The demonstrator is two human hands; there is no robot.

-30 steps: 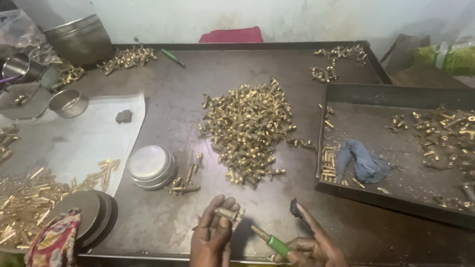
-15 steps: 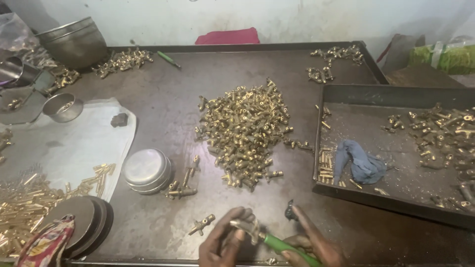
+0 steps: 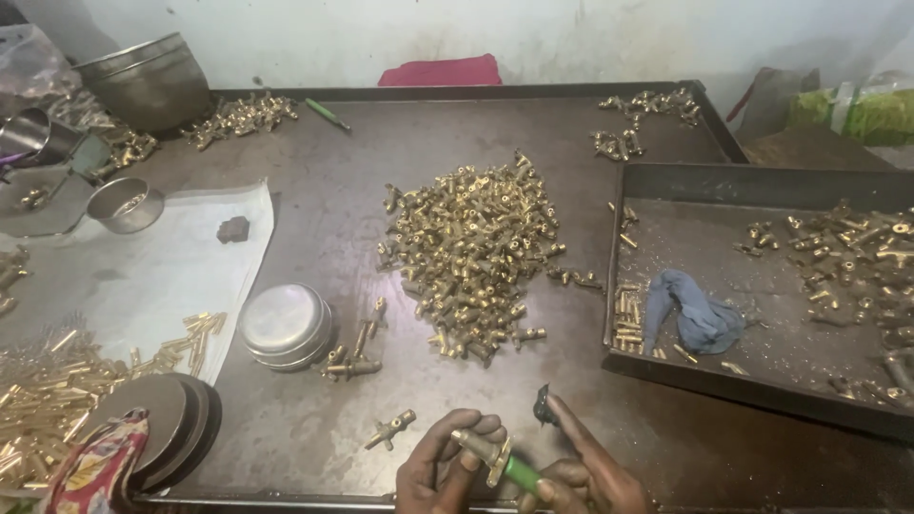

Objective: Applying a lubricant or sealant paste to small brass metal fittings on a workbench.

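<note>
At the bottom edge of the head view, my left hand (image 3: 446, 462) grips a small brass fitting (image 3: 484, 447). My right hand (image 3: 586, 471) holds a green-handled screwdriver (image 3: 521, 471) whose tip meets that fitting; its index finger points toward a small dark piece (image 3: 545, 407) on the table. One loose brass fitting (image 3: 390, 430) lies just left of my left hand. A big heap of brass fittings (image 3: 471, 249) fills the table's middle.
A dark tray (image 3: 666, 366) at right holds a blue rag (image 3: 695, 314) and scattered brass parts. Upturned steel bowl (image 3: 284, 324), dark round discs (image 3: 162, 428), brass pins on a white sheet (image 3: 57, 390), steel pot (image 3: 148, 81), red cloth (image 3: 440, 71), second screwdriver (image 3: 327, 112).
My left hand lifted the fitting off the table toward the right hand, and the screwdriver tip came onto it. One fitting was left lying to the left.
</note>
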